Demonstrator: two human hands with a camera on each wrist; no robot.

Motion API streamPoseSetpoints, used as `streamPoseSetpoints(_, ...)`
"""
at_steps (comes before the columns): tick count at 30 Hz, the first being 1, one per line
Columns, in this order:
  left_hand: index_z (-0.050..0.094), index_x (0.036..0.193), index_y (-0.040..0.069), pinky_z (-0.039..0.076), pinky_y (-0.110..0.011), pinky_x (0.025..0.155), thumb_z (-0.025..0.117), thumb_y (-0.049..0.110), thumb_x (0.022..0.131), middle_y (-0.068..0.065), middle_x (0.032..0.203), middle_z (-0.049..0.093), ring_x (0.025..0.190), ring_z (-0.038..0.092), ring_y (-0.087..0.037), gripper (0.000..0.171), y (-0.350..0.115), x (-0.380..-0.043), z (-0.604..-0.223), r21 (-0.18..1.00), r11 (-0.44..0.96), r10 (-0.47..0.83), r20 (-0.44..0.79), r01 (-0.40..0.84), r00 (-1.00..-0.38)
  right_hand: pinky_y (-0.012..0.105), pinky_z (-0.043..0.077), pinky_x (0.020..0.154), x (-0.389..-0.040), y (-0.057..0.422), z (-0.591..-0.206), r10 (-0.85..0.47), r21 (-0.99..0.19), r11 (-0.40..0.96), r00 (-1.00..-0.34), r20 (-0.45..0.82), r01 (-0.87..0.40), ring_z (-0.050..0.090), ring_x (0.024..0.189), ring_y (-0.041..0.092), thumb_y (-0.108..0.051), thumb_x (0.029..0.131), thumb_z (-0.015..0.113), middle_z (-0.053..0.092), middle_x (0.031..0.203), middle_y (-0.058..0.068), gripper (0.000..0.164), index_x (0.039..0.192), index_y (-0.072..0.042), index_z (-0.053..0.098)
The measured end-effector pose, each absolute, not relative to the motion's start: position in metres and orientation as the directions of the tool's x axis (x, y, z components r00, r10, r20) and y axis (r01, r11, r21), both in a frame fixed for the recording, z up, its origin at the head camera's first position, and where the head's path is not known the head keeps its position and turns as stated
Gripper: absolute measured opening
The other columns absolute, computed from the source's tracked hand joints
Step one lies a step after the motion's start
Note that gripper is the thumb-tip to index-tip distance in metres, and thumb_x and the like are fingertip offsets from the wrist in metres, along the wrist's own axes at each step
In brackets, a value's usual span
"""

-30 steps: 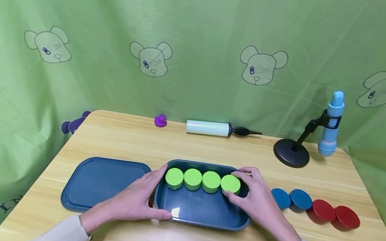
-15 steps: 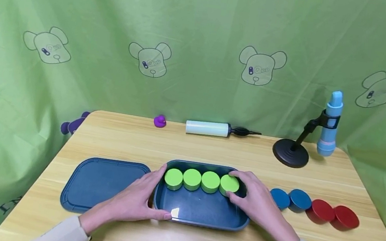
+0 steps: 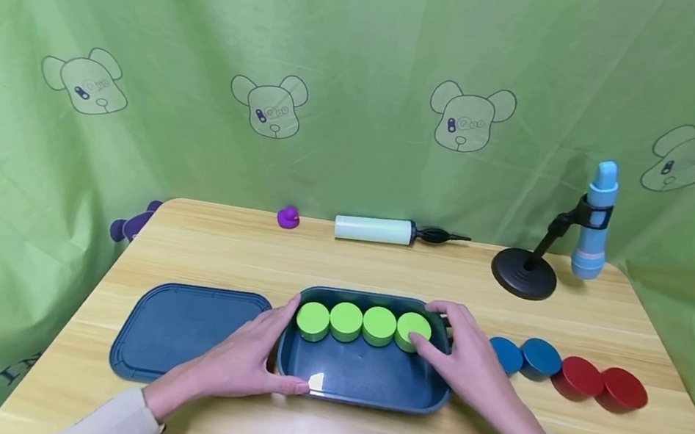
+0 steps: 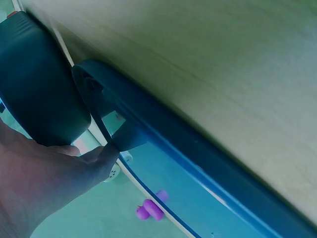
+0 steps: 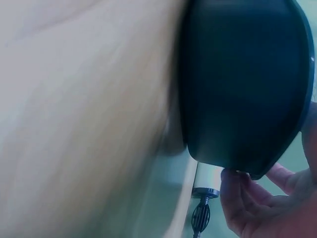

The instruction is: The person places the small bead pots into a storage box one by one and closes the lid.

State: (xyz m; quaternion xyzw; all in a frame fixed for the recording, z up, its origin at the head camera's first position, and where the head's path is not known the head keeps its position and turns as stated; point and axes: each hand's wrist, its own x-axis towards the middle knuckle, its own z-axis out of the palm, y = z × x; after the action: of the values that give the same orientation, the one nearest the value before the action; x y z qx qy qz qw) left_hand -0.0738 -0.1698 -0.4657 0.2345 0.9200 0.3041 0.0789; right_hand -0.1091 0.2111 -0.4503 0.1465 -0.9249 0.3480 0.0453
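In the head view, a dark blue rectangular box (image 3: 365, 379) holds a row of several light green round blocks (image 3: 346, 321) along its back wall. My left hand (image 3: 237, 361) grips the left end of the box, thumb on the front rim and fingers at the back-left side. My right hand (image 3: 468, 356) is spread over the right end. Its thumb lies by the rightmost green block (image 3: 414, 329), and its other fingers are outside the back-right rim. In the right wrist view, these fingers (image 5: 235, 198) are at the corner of the box (image 5: 242, 84).
A flat blue lid (image 3: 192, 328) lies left of the box. To the right sit blue round blocks (image 3: 541, 359) and red round blocks (image 3: 578, 379). Farther back are a purple duck (image 3: 288, 217), a hand pump (image 3: 375, 230) and a blue microphone (image 3: 593, 237) on a black stand (image 3: 524, 273).
My right hand's fingers have left the rightmost green block and moved right, outside the box's rim. My left hand, the box and the green blocks stay in place.
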Motion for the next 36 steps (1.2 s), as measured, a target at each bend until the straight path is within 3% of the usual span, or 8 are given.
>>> streamPoseSetpoints(5,0.001,0.177,0.022,0.02,-0.057,0.129,0.072,0.084,0.086,0.005,0.18,0.015,0.163,0.024,-0.03,0.131,-0.17,-0.075,-0.466,0.596,0.703,0.484,0.001,0.389,-0.875,0.037,0.056,0.078,-0.105,0.221,-0.447,-0.227,-0.634,0.701,-0.945,0.235,-0.326,0.063,0.096,0.021,-0.037,0.109,0.071,0.066,0.124,0.007,0.041,0.14,-0.011,0.065)
streamPoseSetpoints(9,0.0,0.177,0.022,0.02,-0.057,0.129,0.072,0.084,0.086,0.005,0.18,0.014,0.163,0.024,-0.031,0.132,-0.169,-0.075,-0.466,0.593,0.705,0.483,0.0,0.389,-0.876,0.029,0.054,0.07,-0.102,0.229,-0.445,-0.217,-0.613,0.706,-0.933,0.287,-0.353,0.061,0.086,0.017,-0.03,0.109,0.071,0.063,0.108,0.001,0.034,0.136,-0.011,0.067)
streamPoseSetpoints(21,-0.001,0.177,0.024,0.02,-0.057,0.129,0.074,0.081,0.087,0.006,0.18,0.015,0.163,0.023,-0.028,0.131,-0.169,-0.074,-0.465,0.594,0.71,0.478,-0.013,0.378,-0.878,0.02,0.044,0.065,-0.091,0.253,-0.44,-0.195,-0.562,0.719,-0.895,0.402,-0.409,0.054,0.074,0.012,-0.015,0.1,0.081,0.059,0.096,-0.001,0.033,0.132,-0.012,0.07)
streamPoseSetpoints(27,0.001,0.177,0.022,0.021,-0.058,0.129,0.073,0.082,0.087,0.005,0.18,0.016,0.163,0.024,-0.033,0.13,-0.169,-0.075,-0.467,0.592,0.707,0.483,-0.004,0.387,-0.876,0.019,0.041,0.063,-0.086,0.268,-0.437,-0.171,-0.556,0.731,-0.895,0.412,-0.396,0.052,0.071,0.011,-0.013,0.098,0.083,0.056,0.092,0.0,0.036,0.132,-0.01,0.071)
streamPoseSetpoints(36,-0.001,0.177,0.024,0.02,-0.059,0.129,0.074,0.082,0.087,0.005,0.18,0.016,0.163,0.023,-0.033,0.13,-0.169,-0.074,-0.466,0.596,0.707,0.482,-0.011,0.381,-0.876,0.018,0.039,0.065,-0.076,0.294,-0.435,-0.112,-0.564,0.751,-0.908,0.404,-0.344,0.051,0.074,0.011,-0.013,0.098,0.083,0.053,0.097,0.002,0.038,0.134,-0.013,0.07)
